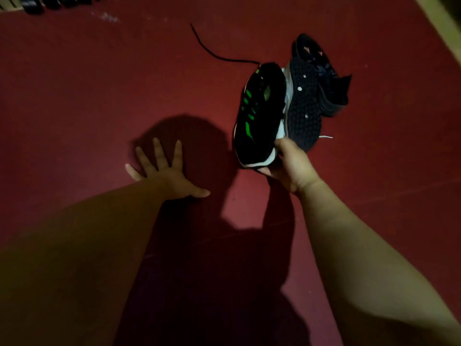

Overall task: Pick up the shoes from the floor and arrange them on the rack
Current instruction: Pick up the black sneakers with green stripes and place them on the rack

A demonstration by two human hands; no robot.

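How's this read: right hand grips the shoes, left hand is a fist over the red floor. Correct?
No. The head view shows the left hand open and splayed, not a fist. The rest holds: right hand grips the shoes, over the red floor.

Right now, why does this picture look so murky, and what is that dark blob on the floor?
Head view: the light is dim and warm, so the shoes read nearly black apart from green stripes. Head view: the blob is a shadow cast on the red floor, likely the person's own. Head view: the dark shapes at top left are blurred.
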